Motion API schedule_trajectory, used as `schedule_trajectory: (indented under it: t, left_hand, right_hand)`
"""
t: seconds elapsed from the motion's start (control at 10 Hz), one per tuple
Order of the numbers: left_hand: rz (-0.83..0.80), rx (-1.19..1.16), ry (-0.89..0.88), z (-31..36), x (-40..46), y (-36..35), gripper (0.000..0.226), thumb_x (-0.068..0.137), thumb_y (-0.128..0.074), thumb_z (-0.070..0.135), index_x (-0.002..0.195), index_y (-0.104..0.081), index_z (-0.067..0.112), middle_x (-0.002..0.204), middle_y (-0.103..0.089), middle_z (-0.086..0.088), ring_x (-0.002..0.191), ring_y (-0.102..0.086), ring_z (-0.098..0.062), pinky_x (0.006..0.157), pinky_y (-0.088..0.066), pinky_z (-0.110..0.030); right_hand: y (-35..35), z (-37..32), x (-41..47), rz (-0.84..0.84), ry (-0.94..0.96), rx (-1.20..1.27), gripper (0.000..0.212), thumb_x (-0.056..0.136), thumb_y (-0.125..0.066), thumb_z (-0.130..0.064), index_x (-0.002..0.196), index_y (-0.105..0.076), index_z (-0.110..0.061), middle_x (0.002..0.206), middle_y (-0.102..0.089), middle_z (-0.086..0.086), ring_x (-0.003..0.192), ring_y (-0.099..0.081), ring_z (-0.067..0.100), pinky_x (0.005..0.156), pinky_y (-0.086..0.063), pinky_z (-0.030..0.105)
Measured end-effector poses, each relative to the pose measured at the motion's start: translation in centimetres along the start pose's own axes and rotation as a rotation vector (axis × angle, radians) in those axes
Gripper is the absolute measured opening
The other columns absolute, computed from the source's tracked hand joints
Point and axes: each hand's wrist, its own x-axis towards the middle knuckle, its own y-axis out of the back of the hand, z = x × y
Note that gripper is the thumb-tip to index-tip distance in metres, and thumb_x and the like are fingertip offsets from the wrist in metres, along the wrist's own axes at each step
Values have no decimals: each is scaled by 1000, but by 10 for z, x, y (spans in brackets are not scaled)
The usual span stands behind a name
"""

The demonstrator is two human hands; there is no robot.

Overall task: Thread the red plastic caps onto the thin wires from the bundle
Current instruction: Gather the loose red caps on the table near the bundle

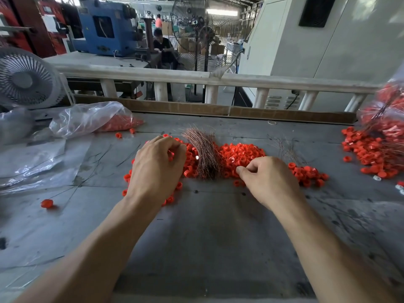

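Observation:
A heap of small red plastic caps (240, 153) lies across the middle of the grey table (207, 226). A curved bundle of thin coppery wires (202, 154) rests on the heap. My left hand (156, 166) hovers over the caps left of the bundle, fingers curled, with a red cap or two showing between the fingertips. My right hand (269, 179) sits just right of the bundle's lower end, thumb and forefinger pressed together at the caps; what they pinch is hidden. A few loose wires (288, 149) lie beyond the right hand.
A clear bag with red caps (87, 119) lies at the back left beside a white fan (26, 78). Another bag and a pile of threaded caps (376, 149) fill the right edge. One cap on a wire (47, 203) lies at the left. A cardboard strip (218, 109) borders the table's far side.

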Motion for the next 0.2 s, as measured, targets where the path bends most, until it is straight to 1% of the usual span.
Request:
schedule_trajectory:
  t: [0.1,0.2]
  left_hand:
    - [-6,-13,-34,1,-2,-1,25,99,-60,31,78,-68,21,78,-62,10,77,-58,-13,73,-47,-36]
    - [15,-54,-59,6,-4,-2,29,98,-61,32,72,-64,19,69,-60,9,70,-54,-12,66,-39,-31]
  right_hand:
    - [0,-1,-1,31,44,39,35,93,-68,-45,68,-66,-21,52,-60,-9,55,-58,9,49,-32,22]
    - [0,-6,-4,75,116,105,36,93,-68,-45,68,-66,-19,54,-61,-6,55,-59,12,52,-42,26]
